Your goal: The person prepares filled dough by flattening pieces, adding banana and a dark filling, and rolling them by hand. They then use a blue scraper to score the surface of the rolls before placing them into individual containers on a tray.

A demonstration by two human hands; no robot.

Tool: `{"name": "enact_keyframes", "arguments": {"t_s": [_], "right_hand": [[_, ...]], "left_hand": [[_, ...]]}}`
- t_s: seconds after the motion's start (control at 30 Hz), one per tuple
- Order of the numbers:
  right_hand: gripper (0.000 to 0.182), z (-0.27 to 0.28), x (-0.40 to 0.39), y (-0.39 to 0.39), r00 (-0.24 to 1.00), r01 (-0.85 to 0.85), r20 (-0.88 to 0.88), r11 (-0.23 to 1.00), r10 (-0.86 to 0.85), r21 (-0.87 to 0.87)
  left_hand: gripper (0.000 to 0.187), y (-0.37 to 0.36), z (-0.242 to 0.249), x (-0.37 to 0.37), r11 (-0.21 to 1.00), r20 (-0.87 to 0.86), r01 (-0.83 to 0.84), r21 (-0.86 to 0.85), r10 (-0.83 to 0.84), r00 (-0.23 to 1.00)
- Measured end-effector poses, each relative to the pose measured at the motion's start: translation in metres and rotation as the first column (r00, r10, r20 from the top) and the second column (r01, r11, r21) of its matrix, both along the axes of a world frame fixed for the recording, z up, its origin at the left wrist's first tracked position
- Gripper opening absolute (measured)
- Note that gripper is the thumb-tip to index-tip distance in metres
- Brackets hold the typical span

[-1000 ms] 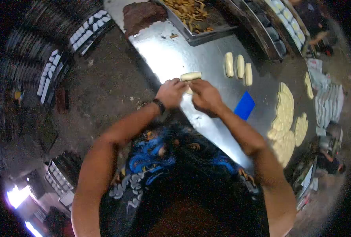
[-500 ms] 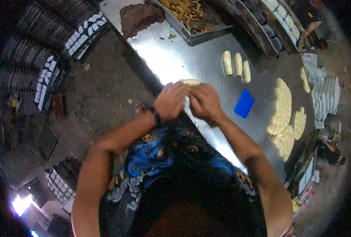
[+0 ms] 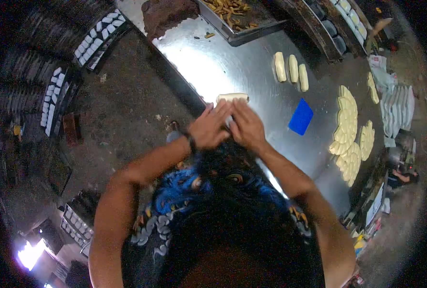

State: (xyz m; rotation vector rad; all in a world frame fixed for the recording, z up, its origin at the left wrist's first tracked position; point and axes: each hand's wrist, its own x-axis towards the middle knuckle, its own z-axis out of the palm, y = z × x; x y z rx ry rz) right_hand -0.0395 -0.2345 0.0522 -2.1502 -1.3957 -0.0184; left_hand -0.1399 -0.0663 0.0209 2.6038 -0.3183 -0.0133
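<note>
A pale dough roll (image 3: 232,97) lies across the near edge of the metal table, below the bright glare. My left hand (image 3: 211,126) reaches it from the left, its fingers stretched forward and the tips at the roll's near side. From the right, my right hand (image 3: 246,126) rests its straightened fingers against the same roll, close beside the left hand. Neither hand wraps around the dough. To the right of my hands is a blue scraper (image 3: 300,116) lying flat. Several similar dough rolls, one a dough roll (image 3: 293,68), lie farther up the table.
Many cut dough pieces (image 3: 346,120) lie in overlapping rows at the right. A brown mass (image 3: 168,18) sits on the table's far left corner, beside a tray (image 3: 252,34) of yellowish-brown strips. Trays of white pieces (image 3: 99,38) stand at the left.
The dough roll shows more fully, farther out from my fingers. My fingers have straightened from a curled grip over it. The view has shifted slightly.
</note>
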Motion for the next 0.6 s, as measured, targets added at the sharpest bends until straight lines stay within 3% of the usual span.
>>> {"name": "enact_keyframes", "arguments": {"t_s": [0.03, 0.07, 0.1, 0.17, 0.2, 0.23, 0.27, 0.3, 0.37, 0.4, 0.43, 0.47, 0.53, 0.6], "right_hand": [[0.044, 0.001, -0.005, 0.002, 1.0, 0.021, 0.006, 0.999, -0.021, -0.024], [0.032, 0.007, -0.006, -0.001, 1.0, -0.012, 0.015, 0.998, 0.013, -0.057], [0.03, 0.011, -0.002, 0.0, 0.998, -0.016, -0.069, 0.961, -0.004, -0.275], [0.035, 0.047, 0.024, 0.026, 0.972, -0.059, -0.211, 0.76, -0.105, -0.647], [0.043, 0.063, 0.036, 0.049, 0.965, -0.027, -0.185, 0.632, -0.186, -0.775], [0.035, 0.074, 0.041, 0.064, 0.997, 0.016, -0.049, 0.748, -0.065, -0.663], [0.03, 0.057, 0.045, 0.077, 0.988, 0.15, 0.039, 0.865, -0.15, -0.479], [0.025, 0.03, 0.043, 0.083, 0.964, 0.265, 0.103, 0.925, -0.246, -0.272], [0.023, -0.003, 0.022, 0.084, 0.91, 0.382, 0.236, 0.91, -0.34, -0.163], [0.024, -0.013, 0.008, 0.082, 0.873, 0.432, 0.298, 0.896, -0.387, -0.1], [0.032, -0.015, -0.009, 0.068, 0.909, 0.385, 0.287, 0.875, -0.303, -0.294], [0.034, -0.006, -0.033, 0.053, 0.902, 0.405, 0.299, 0.849, -0.311, -0.339], [0.038, -0.003, -0.039, 0.055, 0.885, 0.447, 0.313, 0.819, -0.345, -0.36], [0.041, -0.009, -0.019, 0.061, 0.868, 0.483, 0.304, 0.809, -0.393, -0.336]], "left_hand": [[0.069, 0.005, -0.002, 0.004, 0.998, -0.052, 0.056, -0.027, -0.058, 0.997], [0.07, 0.008, -0.002, 0.0, 0.995, -0.019, 0.065, -0.08, -0.066, 0.998], [0.069, 0.011, -0.004, -0.001, 0.992, -0.102, 0.079, -0.1, -0.089, 0.991], [0.068, 0.02, 0.026, 0.009, 0.984, -0.253, 0.119, -0.132, -0.15, 0.956], [0.065, 0.021, 0.033, 0.017, 0.982, -0.357, 0.167, -0.087, -0.187, 0.915], [0.062, 0.022, 0.041, 0.028, 0.976, -0.453, 0.215, -0.041, -0.21, 0.867], [0.06, 0.026, 0.044, 0.034, 0.965, -0.547, 0.263, 0.0, -0.22, 0.808], [0.055, 0.033, 0.042, 0.028, 0.967, -0.465, 0.195, -0.164, -0.25, 0.849], [0.046, 0.052, 0.035, 0.011, 0.866, -0.288, 0.079, -0.495, -0.249, 0.925], [0.048, 0.072, 0.042, -0.003, 0.769, -0.331, -0.019, -0.639, -0.252, 0.909], [0.047, 0.095, 0.031, -0.019, 0.693, -0.276, -0.049, -0.719, -0.221, 0.935], [0.046, 0.119, 0.02, -0.04, 0.61, -0.229, -0.068, -0.79, -0.192, 0.954], [0.042, 0.161, 0.012, -0.074, 0.542, -0.545, -0.427, -0.724, -0.069, 0.836], [0.041, 0.19, 0.026, -0.085, 0.503, -0.647, -0.571, -0.648, 0.032, 0.762]]}}
